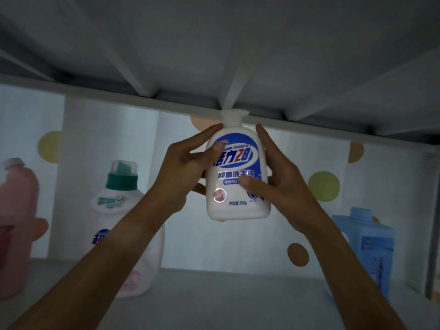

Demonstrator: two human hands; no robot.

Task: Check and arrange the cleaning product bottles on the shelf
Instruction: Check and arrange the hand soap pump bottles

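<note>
A white hand-soap pump bottle [235, 186] with a blue oval label is held up in the air above the shelf, label facing me. My left hand [183, 170] grips its left side, thumb on the label. My right hand [276, 182] grips its right side, thumb across the front. The pump head nearly reaches the underside of the shelf above. On the shelf board [226, 296] stand a white bottle with a green cap [123, 217] at left, a pink bottle [16, 225] at far left, and a blue bottle [366, 248] at right.
The shelf above [214, 55] hangs low, with ribs running across its underside. The back wall [238, 246] is pale with coloured dots. A vertical frame post [432, 234] stands at the right edge. The light is dim.
</note>
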